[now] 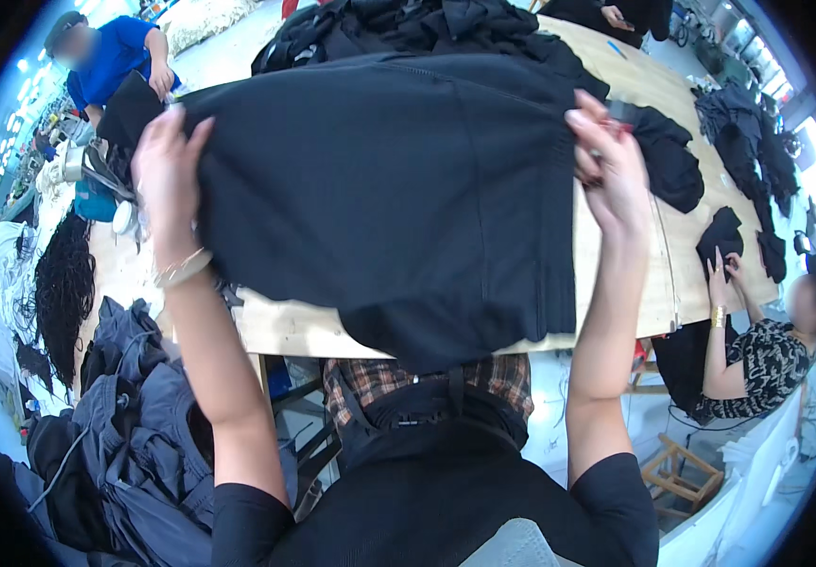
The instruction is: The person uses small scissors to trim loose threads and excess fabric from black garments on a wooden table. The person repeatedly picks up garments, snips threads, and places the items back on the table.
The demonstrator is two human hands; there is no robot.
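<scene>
A black garment point(360, 189) is stretched out wide above the table, with stitched seams along its right part. My left hand point(168, 170) is closed on its left edge, slightly blurred. At the opposite edge, my right hand point(613, 165) grips the cloth between thumb and fingers. Something small and red shows at the right hand's fingers, too blurred to name. The garment's lower edge hangs over the front of the table, near my waist.
The wooden table point(285, 326) carries a heap of black garments point(417, 33) at the back and a dark bundle point(668, 156) to the right. Grey-blue garments point(143, 444) are piled at lower left. One person point(120, 61) is far left; another point(757, 369) handles dark cloth at right, near a wooden stool point(682, 472).
</scene>
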